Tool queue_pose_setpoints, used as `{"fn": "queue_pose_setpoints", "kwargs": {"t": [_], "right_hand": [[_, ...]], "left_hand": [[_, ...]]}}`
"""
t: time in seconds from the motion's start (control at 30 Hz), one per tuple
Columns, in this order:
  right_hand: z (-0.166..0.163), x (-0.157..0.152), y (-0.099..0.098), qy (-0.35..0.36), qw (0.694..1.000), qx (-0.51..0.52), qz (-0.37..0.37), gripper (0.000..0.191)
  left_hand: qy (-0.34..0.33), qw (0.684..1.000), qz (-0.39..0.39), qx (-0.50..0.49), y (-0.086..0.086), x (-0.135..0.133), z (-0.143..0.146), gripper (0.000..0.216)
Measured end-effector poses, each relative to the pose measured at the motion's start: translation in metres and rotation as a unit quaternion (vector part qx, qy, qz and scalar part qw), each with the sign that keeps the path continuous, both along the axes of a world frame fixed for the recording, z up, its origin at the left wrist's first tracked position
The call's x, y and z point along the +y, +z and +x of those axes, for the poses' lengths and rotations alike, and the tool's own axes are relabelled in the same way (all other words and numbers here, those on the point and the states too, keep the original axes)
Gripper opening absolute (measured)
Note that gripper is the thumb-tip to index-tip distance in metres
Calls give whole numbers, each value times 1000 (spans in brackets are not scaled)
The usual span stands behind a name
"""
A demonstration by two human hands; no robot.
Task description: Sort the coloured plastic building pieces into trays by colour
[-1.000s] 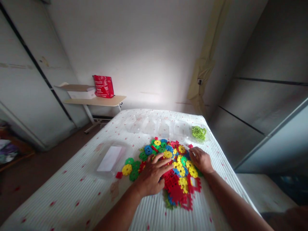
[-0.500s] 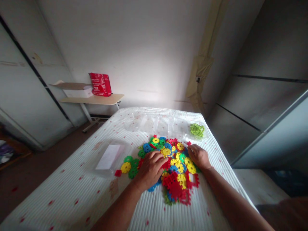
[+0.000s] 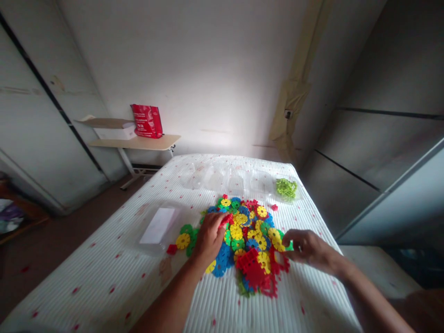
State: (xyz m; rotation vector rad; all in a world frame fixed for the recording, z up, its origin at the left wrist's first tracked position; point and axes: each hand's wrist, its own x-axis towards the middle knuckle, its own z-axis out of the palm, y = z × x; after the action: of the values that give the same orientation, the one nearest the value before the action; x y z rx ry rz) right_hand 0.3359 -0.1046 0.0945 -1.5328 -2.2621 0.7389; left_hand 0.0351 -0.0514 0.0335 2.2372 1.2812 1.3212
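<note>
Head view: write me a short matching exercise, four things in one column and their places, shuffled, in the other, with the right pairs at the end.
Things
1. Left hand
2. Red bag
3. Right hand
4. Light green pieces

Places
A. At the right end of the clear tray
B. At the right edge of the pile
C. On the side table, next to a box
D. Over the left part of the pile, by a red piece

Pairs: 1-D, 2-C, 3-B, 4-A
</note>
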Motion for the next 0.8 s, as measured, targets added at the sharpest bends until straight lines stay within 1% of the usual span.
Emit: {"fn": "queue_pose_setpoints", "kwargs": {"t": [0.03, 0.07, 0.1, 0.17, 0.27, 0.33, 0.43, 0.57, 0.7, 0.8], "right_hand": [[-1, -10, -3, 3, 1000, -31, 1, 17], [-2, -19, -9, 5, 998, -58, 14, 23], [-3, -26, -17, 4, 996, -80, 37, 29], [-5, -35, -35, -3, 990, -103, 93, 36], [-7, -36, -54, -20, 983, -107, 146, 35], [-11, -32, -59, -23, 984, -107, 144, 30], [-14, -26, -56, -24, 987, -99, 128, 22], [-8, -23, -44, -16, 992, -75, 100, 30], [1, -20, -20, -9, 996, -57, 68, 29], [-10, -10, -2, -2, 997, -19, 72, 31]], "left_hand": [[8, 1000, -13, -27, -1, 1, 0, 32], [17, 998, -28, -53, -1, 1, 0, 31], [25, 996, -44, -74, -1, 2, -1, 31], [41, 991, -73, -106, 0, 3, -2, 32], [59, 985, -104, -128, 0, 4, -4, 33], [67, 983, -107, -135, -1, 5, -6, 34], [77, 980, -109, -151, -2, 7, -8, 37], [74, 975, -137, -157, -4, 9, -10, 38], [85, 982, -104, -133, -4, 9, -12, 33], [84, 984, -94, -123, -4, 9, -11, 30]]}}
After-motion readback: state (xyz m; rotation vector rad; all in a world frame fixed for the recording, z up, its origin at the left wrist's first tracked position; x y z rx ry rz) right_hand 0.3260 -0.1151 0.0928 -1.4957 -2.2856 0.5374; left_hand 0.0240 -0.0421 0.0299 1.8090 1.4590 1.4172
